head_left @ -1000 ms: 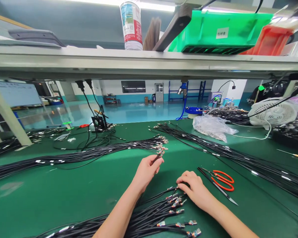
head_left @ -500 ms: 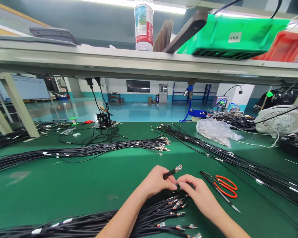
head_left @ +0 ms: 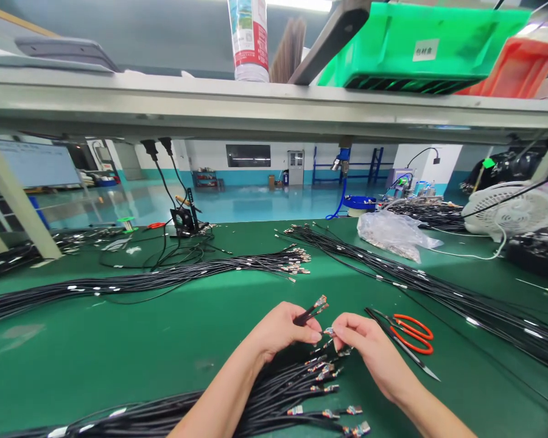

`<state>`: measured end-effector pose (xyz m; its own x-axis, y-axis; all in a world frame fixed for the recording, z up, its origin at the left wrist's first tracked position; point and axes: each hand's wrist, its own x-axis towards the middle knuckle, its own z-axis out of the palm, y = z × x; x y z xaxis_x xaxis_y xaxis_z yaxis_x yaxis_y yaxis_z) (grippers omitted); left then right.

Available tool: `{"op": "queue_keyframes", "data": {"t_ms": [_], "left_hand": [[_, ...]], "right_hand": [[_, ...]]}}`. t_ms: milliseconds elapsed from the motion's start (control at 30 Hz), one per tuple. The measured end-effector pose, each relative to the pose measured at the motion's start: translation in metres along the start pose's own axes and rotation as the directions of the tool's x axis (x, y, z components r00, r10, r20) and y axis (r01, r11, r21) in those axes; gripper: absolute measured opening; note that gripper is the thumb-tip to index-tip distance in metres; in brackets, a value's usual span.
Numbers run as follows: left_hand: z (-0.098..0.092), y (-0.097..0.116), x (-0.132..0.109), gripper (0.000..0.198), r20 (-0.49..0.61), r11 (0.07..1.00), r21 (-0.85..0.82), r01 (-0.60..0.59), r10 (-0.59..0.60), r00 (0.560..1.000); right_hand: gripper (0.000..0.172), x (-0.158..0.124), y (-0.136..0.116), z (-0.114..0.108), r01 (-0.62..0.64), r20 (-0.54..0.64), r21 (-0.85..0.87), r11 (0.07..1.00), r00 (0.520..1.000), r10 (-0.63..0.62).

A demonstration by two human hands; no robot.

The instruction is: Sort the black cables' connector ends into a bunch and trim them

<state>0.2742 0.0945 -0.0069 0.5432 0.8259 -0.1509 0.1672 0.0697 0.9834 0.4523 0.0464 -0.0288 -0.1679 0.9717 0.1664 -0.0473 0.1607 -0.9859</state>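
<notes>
My left hand (head_left: 287,328) is closed around a few black cables (head_left: 305,316), whose stripped ends with small metal connectors and coloured wires stick out past the fingers. Just right of it, my right hand (head_left: 360,340) pinches the connector end of a cable (head_left: 329,331) between thumb and fingertips. Below both hands lies a thick bundle of black cables (head_left: 274,389), its connector ends fanned out to the right. White labels are wrapped around the bundle at the lower left.
Red-handled scissors (head_left: 411,334) and a pointed blade tool (head_left: 420,364) lie right of my right hand. Two more cable bundles (head_left: 141,281) (head_left: 406,277) stretch across the green table. Behind them sit a plastic bag (head_left: 393,234) and a white fan (head_left: 509,210). A shelf (head_left: 187,106) spans overhead.
My right hand has shifted slightly away from the left and now pinches a visible cable end. Two connector ends show above my left hand instead of one. The view has tilted a little.
</notes>
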Motion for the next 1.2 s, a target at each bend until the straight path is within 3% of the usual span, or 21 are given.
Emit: {"op": "queue_keyframes", "data": {"t_ms": [500, 667, 733, 800, 867, 933, 1000, 1200], "left_hand": [[-0.002, 0.001, -0.001, 0.026, 0.044, 1.0, 0.006, -0.008, 0.008, 0.999], [-0.005, 0.006, -0.005, 0.028, 0.158, 0.984, 0.143, -0.11, 0.087, 0.984], [-0.01, 0.01, -0.007, 0.029, 0.142, 0.974, 0.16, -0.163, 0.141, 0.98], [-0.015, 0.013, -0.007, 0.031, 0.082, 0.979, 0.081, -0.189, 0.182, 0.98], [-0.021, 0.012, -0.005, 0.032, 0.01, 0.982, -0.045, -0.183, 0.183, 0.983], [-0.024, 0.009, -0.001, 0.033, -0.056, 0.98, -0.122, -0.158, 0.152, 0.987], [-0.025, 0.004, 0.003, 0.033, -0.105, 0.982, -0.117, -0.145, 0.133, 0.986], [-0.018, -0.003, 0.008, 0.033, -0.152, 0.995, -0.004, -0.096, 0.094, 0.984]], "right_hand": [[0.021, -0.005, 0.0, 0.002, -0.022, 0.024, 0.143, 0.99, 1.0, 0.019], [0.028, -0.001, -0.001, 0.0, 0.022, 0.039, 0.146, 0.989, 0.999, -0.028], [0.028, 0.002, 0.004, -0.002, 0.069, 0.033, 0.014, 0.998, 0.997, -0.069], [0.024, 0.006, 0.012, -0.003, 0.118, 0.026, -0.275, 0.954, 0.993, -0.115], [0.019, 0.009, 0.021, -0.001, 0.162, 0.07, -0.595, 0.787, 0.986, -0.15], [0.019, 0.011, 0.027, 0.002, 0.175, 0.127, -0.782, 0.598, 0.984, -0.123], [0.02, 0.013, 0.028, 0.006, 0.166, 0.154, -0.847, 0.506, 0.986, -0.066], [0.021, 0.015, 0.024, 0.01, 0.205, 0.2, -0.852, 0.482, 0.978, -0.063]]}}
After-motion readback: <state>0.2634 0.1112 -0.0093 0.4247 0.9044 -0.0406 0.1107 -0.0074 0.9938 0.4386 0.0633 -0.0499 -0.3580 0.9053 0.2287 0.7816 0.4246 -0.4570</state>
